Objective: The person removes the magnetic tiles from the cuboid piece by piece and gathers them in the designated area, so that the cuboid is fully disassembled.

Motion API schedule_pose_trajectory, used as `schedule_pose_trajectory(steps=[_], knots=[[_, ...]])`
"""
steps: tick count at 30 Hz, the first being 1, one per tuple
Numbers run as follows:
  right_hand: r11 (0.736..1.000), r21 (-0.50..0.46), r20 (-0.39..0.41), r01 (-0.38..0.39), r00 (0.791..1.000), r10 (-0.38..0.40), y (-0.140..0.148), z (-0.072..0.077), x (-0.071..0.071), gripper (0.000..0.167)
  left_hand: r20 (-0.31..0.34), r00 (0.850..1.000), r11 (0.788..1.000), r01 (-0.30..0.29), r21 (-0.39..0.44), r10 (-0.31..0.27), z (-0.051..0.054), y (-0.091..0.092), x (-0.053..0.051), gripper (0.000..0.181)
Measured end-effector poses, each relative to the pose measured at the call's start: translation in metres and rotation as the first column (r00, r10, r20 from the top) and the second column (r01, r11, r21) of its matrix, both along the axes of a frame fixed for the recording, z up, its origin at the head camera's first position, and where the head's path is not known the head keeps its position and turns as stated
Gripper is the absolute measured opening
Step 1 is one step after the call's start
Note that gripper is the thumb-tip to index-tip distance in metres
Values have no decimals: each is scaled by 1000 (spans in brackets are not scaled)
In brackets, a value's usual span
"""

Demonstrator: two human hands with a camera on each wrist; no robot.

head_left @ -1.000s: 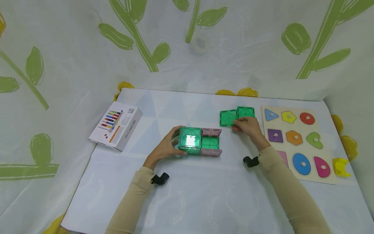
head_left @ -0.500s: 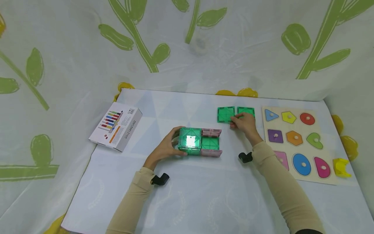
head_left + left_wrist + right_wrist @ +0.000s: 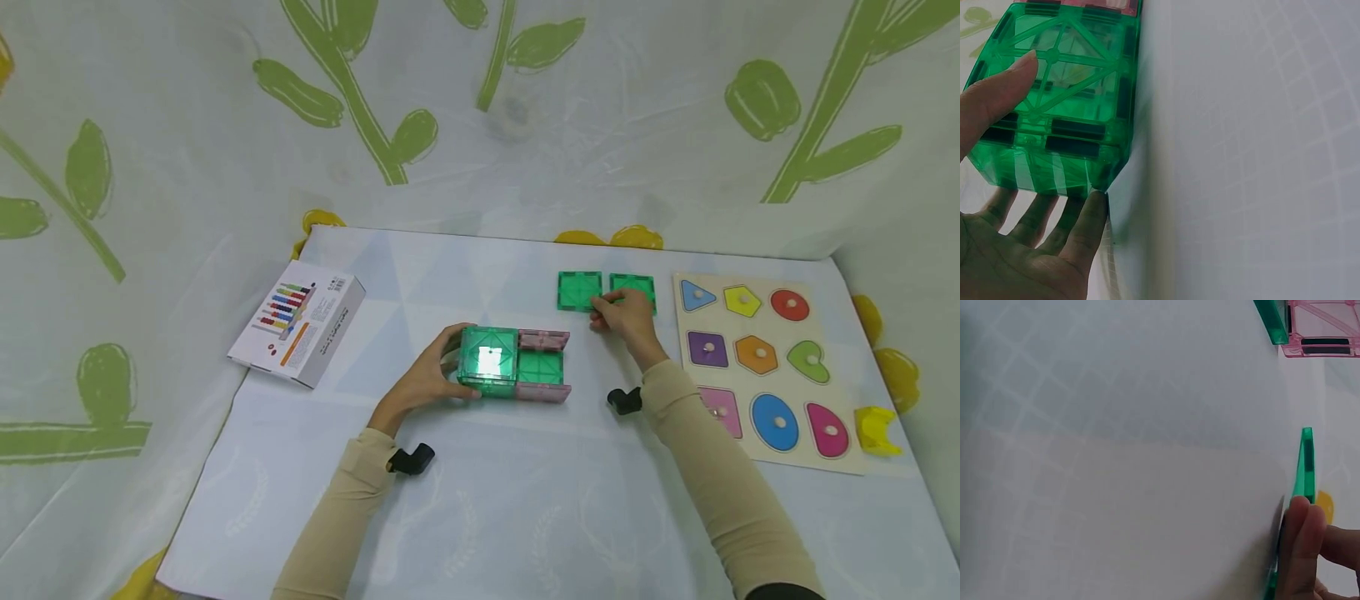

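Note:
Near the table's middle my left hand (image 3: 422,379) grips the left end of a see-through green box of square magnetic tiles (image 3: 487,350). The left wrist view has the thumb (image 3: 1000,97) on one face and the fingers against another. Pink tiles (image 3: 543,392) stand along two sides of a flat green tile (image 3: 540,367) at the box's right. My right hand (image 3: 632,323) pinches the lower right corner of a square green magnetic tile (image 3: 579,291); it is seen edge-on in the right wrist view. A second green tile (image 3: 628,281) lies just right of it, partly hidden by the hand.
A white toy box (image 3: 296,321) with a bead-rack picture stands at the table's left edge. On the right lies a wooden shape puzzle board (image 3: 765,379) with several coloured knobbed pieces, beside a small yellow piece (image 3: 876,430). A patterned curtain hangs behind the table.
My right hand has moved the pinched green tile slightly left and away from me, leaving a narrow gap between it and the second tile. The left hand and the box have stayed still.

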State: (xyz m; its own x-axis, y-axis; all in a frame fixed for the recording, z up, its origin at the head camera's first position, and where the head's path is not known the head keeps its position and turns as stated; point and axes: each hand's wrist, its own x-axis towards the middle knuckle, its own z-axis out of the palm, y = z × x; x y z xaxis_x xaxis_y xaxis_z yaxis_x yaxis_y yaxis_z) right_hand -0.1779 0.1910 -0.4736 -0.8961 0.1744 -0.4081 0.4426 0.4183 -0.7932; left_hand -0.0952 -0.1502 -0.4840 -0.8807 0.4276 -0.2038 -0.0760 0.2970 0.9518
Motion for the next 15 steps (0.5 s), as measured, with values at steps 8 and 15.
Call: schedule_pose_trajectory(steps=[8,15], knots=[[999,32,-23,42,999,-41,-5,-1,3,40,3,1000,1000,1,-10,-1,0,0,0,108],[995,58,-55,76,996,-73,-9,-3,7,38,-6,1000,1000,22,-21,-22,2,0,1,107]])
